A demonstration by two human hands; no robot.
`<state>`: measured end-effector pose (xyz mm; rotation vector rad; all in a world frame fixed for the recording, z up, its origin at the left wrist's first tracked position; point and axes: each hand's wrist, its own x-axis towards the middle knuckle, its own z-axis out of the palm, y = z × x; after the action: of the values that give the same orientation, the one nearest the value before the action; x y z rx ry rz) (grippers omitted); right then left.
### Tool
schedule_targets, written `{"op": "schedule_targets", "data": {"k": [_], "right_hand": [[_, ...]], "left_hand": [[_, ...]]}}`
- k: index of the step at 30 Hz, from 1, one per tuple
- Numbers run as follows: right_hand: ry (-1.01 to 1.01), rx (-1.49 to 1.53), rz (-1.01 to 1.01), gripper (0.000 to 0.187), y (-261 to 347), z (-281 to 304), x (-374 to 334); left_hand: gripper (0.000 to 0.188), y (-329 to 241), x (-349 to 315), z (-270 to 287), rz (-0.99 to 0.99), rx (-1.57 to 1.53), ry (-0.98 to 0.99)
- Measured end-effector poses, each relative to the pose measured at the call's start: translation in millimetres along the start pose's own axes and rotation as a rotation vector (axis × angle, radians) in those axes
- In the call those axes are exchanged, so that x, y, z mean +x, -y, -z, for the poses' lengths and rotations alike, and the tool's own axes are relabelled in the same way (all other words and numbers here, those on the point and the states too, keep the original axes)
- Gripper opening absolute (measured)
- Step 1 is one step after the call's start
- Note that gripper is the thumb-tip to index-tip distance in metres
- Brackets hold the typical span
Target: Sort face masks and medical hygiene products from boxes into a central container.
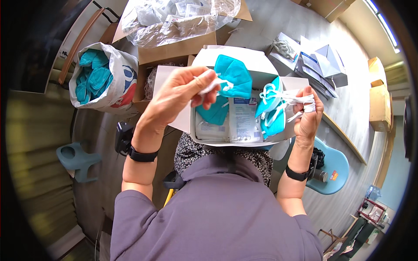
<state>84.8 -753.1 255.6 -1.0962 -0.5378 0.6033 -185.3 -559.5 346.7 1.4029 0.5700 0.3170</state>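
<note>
My left hand [185, 91] is closed, with white ear loops pinched between thumb and fingers. From it a teal face mask [235, 74] hangs over the white box [261, 58] at my lap. My right hand [309, 114] grips a bunch of white straps, and a few teal masks [272, 108] dangle from them at the box's right side. Inside the box lie flat white packets with printing [244, 119]. Another teal mask [213, 112] rests on them at the left, partly covered by the one from my left hand.
A white sack [126, 71] full of teal masks stands at left. Beyond the box is a cardboard carton [174, 48] lined with clear plastic, holding white packets. Boxes and a stack of dark folded sheets [311, 69] lie far right. Blue stools [337, 161], [78, 158] flank me.
</note>
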Motion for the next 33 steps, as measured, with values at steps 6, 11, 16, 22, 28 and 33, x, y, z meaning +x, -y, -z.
{"op": "schedule_targets", "data": {"k": [6, 11, 16, 22, 28, 33], "right_hand": [[0.534, -0.189, -0.068, 0.05, 33, -90, -13], [0.805, -0.176, -0.247, 0.028, 20, -100, -15], [0.732, -0.356, -0.196, 0.01, 12, -82, -25], [0.344, -0.007, -0.325, 0.025, 7, -86, -37], [0.139, -0.194, 0.232, 0.04, 7, -83, -37], [0.145, -0.455, 0.345, 0.04, 25, -65, -30]], "left_hand": [[0.061, 4, 11, -22, 0.098, 0.101, 0.176], [0.034, 8, 16, -35, 0.053, 0.128, 0.209], [0.022, 9, 8, -35, 0.01, 0.379, 0.165], [0.028, 29, 8, -61, -0.046, 0.319, 0.198], [0.032, 27, -6, -65, -0.036, 0.286, 0.244], [0.029, 10, -21, -50, -0.003, 0.341, 0.303]]}}
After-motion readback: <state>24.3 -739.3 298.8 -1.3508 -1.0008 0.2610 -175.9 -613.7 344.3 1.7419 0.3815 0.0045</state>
